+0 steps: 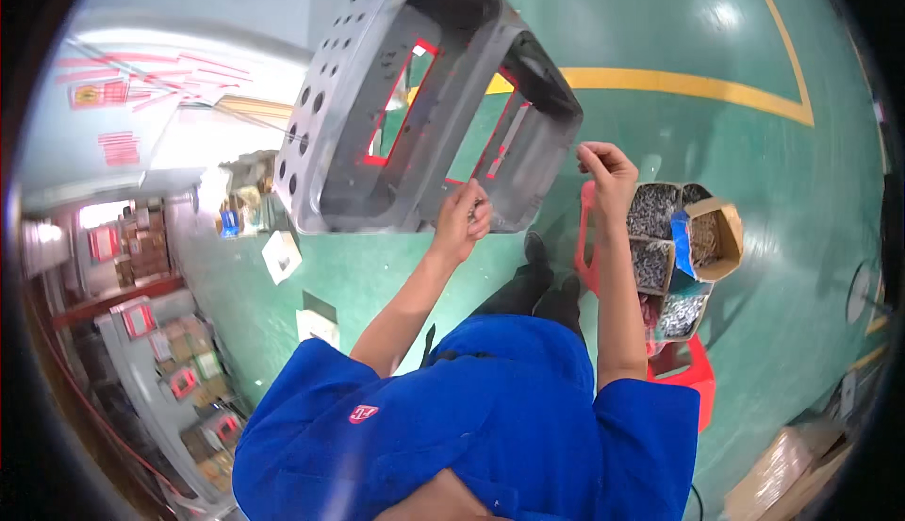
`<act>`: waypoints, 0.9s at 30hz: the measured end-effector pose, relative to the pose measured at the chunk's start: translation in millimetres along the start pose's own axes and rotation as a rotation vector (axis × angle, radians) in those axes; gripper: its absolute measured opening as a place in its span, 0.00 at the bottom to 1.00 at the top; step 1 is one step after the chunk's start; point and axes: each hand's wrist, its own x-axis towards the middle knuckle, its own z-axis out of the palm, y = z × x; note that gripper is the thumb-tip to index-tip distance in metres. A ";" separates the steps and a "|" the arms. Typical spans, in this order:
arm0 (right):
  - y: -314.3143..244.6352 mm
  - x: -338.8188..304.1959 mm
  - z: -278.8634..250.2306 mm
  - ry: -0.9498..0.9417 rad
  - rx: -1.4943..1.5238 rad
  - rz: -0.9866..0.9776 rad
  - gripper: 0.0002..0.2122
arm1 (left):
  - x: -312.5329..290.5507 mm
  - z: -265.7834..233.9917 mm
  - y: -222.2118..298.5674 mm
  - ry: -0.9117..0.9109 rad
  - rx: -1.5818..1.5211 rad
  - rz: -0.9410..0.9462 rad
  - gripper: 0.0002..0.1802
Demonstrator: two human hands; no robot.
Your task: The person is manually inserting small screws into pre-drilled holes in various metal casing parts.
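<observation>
A large grey sheet-metal housing stands in front of me, with round holes along its left side and rectangular openings edged in red. My left hand is at its near lower edge, fingers curled closed around small metal pieces too small to name exactly. Just off the housing's right edge, my right hand is raised with thumb and fingertips pinched together. Whatever may be in that pinch is too small to make out. Beneath and right of it, open boxes of small metal parts rest on a red plastic stool.
An open cardboard box with small parts sits over the other boxes. At left are shelves with cartons and a white panel with red strips. A cardboard carton lies lower right. Yellow lines mark the green floor.
</observation>
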 end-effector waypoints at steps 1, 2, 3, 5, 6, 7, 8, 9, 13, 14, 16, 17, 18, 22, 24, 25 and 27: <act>7.3 5.8 -7.0 0.059 0.005 0.005 0.04 | 0.7 -3.3 2.9 0.019 -0.005 -0.014 0.15; 16.0 10.9 -16.2 0.091 -0.023 0.010 0.04 | 2.3 -6.0 4.2 0.037 -0.011 -0.025 0.15; 25.4 15.5 -26.0 0.121 -0.051 0.017 0.04 | 3.5 -7.1 5.0 0.057 -0.001 -0.026 0.15; 46.9 25.7 -41.1 0.169 -0.070 0.045 0.04 | 2.1 -7.9 8.3 0.073 0.046 -0.054 0.16; 58.2 32.9 -47.2 0.188 -0.064 0.061 0.04 | 1.4 -9.0 9.7 0.085 0.066 -0.064 0.16; 69.2 41.2 -49.7 0.193 -0.057 0.080 0.04 | -0.7 -13.7 10.5 0.093 0.063 -0.053 0.16; 82.4 50.3 -57.3 0.228 -0.055 0.092 0.05 | 2.1 -14.1 11.0 0.106 0.065 -0.070 0.16; 95.6 59.6 -64.0 0.259 -0.053 0.105 0.05 | 4.2 -13.7 11.9 0.120 0.065 -0.084 0.16; 151.1 99.2 -77.9 0.342 -0.057 0.210 0.05 | 14.0 -21.3 18.7 0.164 0.057 -0.151 0.16; 160.1 107.6 -79.0 0.343 -0.053 0.214 0.05 | 15.9 -25.3 20.7 0.181 0.046 -0.159 0.16; 174.5 126.7 -68.1 0.331 -0.030 0.219 0.05 | 23.3 -21.7 21.1 0.232 0.093 -0.215 0.16; 166.0 135.6 -53.3 0.317 0.022 0.209 0.04 | 27.4 -16.5 21.7 0.218 0.096 -0.223 0.16; 158.2 146.4 -36.1 0.274 0.032 0.196 0.04 | 32.9 -12.6 26.6 0.205 0.100 -0.233 0.16; 94.8 174.8 39.1 0.082 0.115 0.072 0.04 | 60.5 2.7 38.0 0.138 0.123 -0.119 0.17; 71.6 184.8 64.8 0.005 0.123 0.021 0.04 | 70.5 12.7 47.4 0.181 0.136 -0.102 0.17; 65.0 189.3 74.9 -0.024 0.116 0.000 0.04 | 75.3 11.0 50.4 0.167 0.113 -0.088 0.18; 68.6 194.6 82.4 -0.035 0.043 -0.024 0.04 | 81.3 6.6 53.3 0.137 0.070 -0.061 0.18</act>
